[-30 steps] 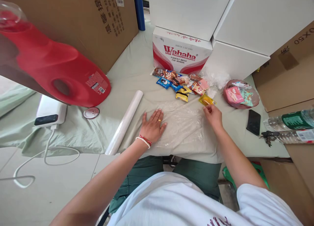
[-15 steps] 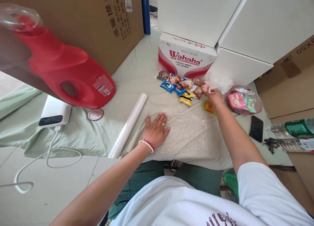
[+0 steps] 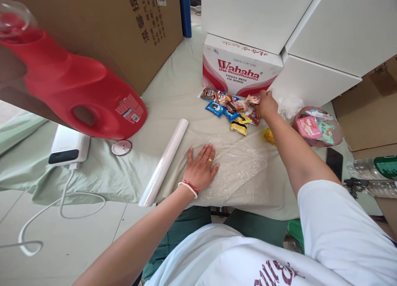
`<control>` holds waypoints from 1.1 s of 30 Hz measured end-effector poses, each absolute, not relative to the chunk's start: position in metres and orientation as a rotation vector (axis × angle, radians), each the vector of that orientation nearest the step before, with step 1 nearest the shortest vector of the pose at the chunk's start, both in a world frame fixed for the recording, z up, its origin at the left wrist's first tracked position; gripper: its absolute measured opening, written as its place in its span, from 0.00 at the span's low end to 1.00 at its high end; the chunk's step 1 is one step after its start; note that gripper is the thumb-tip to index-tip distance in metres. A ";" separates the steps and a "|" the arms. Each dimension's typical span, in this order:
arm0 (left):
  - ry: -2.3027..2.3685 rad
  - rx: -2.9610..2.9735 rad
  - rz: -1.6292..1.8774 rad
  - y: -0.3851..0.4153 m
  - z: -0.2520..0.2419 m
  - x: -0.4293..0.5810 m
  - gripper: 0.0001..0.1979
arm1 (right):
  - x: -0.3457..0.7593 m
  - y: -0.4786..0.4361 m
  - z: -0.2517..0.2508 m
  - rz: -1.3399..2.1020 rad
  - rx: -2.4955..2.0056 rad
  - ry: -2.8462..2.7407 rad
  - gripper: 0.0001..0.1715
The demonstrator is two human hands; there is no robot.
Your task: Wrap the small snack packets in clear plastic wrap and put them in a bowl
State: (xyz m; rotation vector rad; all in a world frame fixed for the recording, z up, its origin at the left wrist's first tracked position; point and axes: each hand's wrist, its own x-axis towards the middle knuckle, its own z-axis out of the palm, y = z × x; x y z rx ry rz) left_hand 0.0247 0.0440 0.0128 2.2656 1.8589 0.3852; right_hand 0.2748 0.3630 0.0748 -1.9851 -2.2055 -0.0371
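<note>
One plastic sheet [image 3: 240, 164] lies flat on the table [image 3: 173, 91], left hand [image 3: 202, 167] still pressing it, palm open. Right hand [image 3: 266, 105] has left the yellow packet [image 3: 268, 136] for the snack pile [image 3: 228, 108], fingers pinching a pink packet [image 3: 252, 99].

Red jug [image 3: 77, 91] at ten o'clock; white box [image 3: 242, 69] with red lettering and waves at twelve; blue, brown, yellow snack packets [image 3: 229, 110] below; pink-white packet [image 3: 252, 99] at one; pale green cloth [image 3: 173, 87]; white roll [image 3: 164, 162].
</note>
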 end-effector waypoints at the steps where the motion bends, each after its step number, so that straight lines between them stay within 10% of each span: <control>1: 1.868 2.269 0.374 0.044 0.013 0.025 0.31 | 0.270 0.364 0.075 -0.060 -1.990 -2.247 0.26; 12: 1.898 2.299 0.348 0.044 0.013 0.025 0.31 | 0.304 0.297 0.094 0.138 -1.627 -1.859 0.06; 21: 1.888 2.305 0.347 0.045 0.010 0.025 0.32 | 0.286 0.102 0.077 0.143 -1.032 -2.794 0.16; 33: 1.905 2.298 0.341 0.045 0.013 0.027 0.32 | 0.287 0.081 0.097 -0.197 -0.493 -2.787 0.14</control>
